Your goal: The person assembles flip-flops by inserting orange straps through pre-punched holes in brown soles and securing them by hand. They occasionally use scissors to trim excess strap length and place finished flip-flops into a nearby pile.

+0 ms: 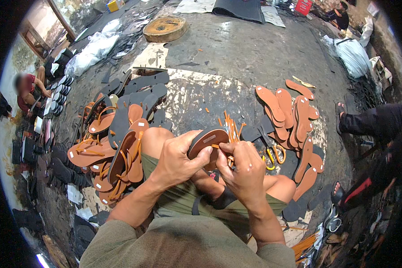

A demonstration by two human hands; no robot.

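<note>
Above my lap, my left hand [176, 154] is closed around a sandal sole [208, 137], brown on one face with a dark edge. The fingers of my right hand [244, 169] pinch a thin orange strap [215, 146] at the sole's face. Whether the strap passes through the sole is hidden by my fingers. Just beyond my hands lies a bundle of loose orange straps [231, 128]. To the right of it are scissors [270, 157] with yellow handles, lying among brown soles [293, 111] stacked on the floor.
On my left is a heap of strapped brown sandals [91, 154] and dark soles [149, 80]. A round wooden block [165, 29] stands farther ahead. One person [30, 91] sits at the far left, another [339, 17] at the far right. Someone's dark-trousered leg [375, 120] is close on the right.
</note>
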